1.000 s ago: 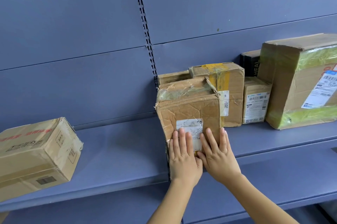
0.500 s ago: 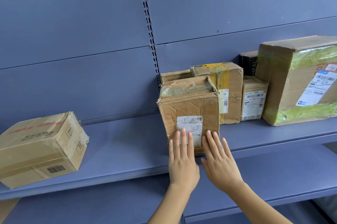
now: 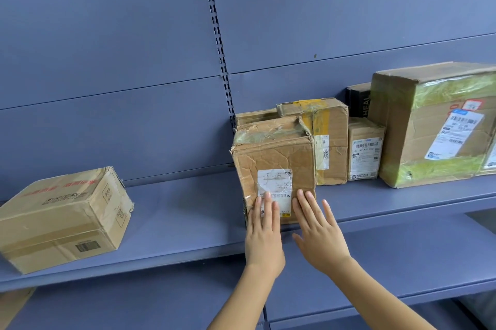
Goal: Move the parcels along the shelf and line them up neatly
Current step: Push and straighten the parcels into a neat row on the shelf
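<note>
Left hand (image 3: pixel 264 233), right hand (image 3: pixel 319 235): released, fingers straight, flat against front of crumpled box (image 3: pixel 273 160) on shelf (image 3: pixel 174 209).

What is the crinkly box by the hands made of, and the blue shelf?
The crumpled parcel looks like brown cardboard, matte and creased, with glossy clear tape wrinkled over its top and a white paper label in front. The shelf is probably painted sheet metal: smooth blue-grey, thin folded front edge, slotted upright behind.
</note>
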A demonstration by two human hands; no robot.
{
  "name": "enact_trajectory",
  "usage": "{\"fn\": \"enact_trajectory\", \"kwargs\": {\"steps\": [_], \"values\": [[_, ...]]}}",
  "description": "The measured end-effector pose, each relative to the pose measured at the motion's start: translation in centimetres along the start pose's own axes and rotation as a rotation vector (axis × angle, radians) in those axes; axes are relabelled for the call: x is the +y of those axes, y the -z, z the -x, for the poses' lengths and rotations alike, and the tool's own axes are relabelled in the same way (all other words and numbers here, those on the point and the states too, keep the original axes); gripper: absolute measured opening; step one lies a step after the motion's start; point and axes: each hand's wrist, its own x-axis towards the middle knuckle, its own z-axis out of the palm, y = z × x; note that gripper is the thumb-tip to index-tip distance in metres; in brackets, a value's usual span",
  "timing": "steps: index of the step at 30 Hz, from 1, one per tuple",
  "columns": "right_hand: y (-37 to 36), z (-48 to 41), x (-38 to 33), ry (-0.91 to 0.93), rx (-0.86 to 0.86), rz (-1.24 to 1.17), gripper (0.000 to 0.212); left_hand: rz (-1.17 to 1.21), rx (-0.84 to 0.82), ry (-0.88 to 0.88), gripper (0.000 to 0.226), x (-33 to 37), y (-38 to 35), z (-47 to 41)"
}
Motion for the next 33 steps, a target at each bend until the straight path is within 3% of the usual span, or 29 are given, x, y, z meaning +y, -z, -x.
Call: {"fn": "enact_trajectory", "kwargs": {"steps": [5,9,13,15,20,33], "values": [[1.7,0.4,-0.7,-0.053,-0.002,-0.068,0.072,-0.099,-0.065,-0.101,0.085,-0.8,2.9,0.7],[3.5,0.8,-1.2,-0.054,0.056,-0.123,0.084,-0.112,0.016,-0.141,0.08,-1.9,5.0,1.7],[4.5,1.4,-2.4,-0.016,0.143,-0.179,0.082,-0.145,0.111,-0.183,0.078,-2.7,6.5,3.5],[4.7,1.6,-3.2,0.012,0.175,-0.195,0.081,-0.168,0.111,-0.129,0.078,-3.2,7.1,4.9],[5.9,2.2,-8.2,0.029,0.229,-0.356,0.054,-0.183,0.088,0.056,0.08,-6.3,7.2,9.5],[7.5,-1.4,-25.4,0.202,0.162,-0.508,0.067,-0.222,0.121,0.384,0.083,-22.2,10.0,19.9]]}}
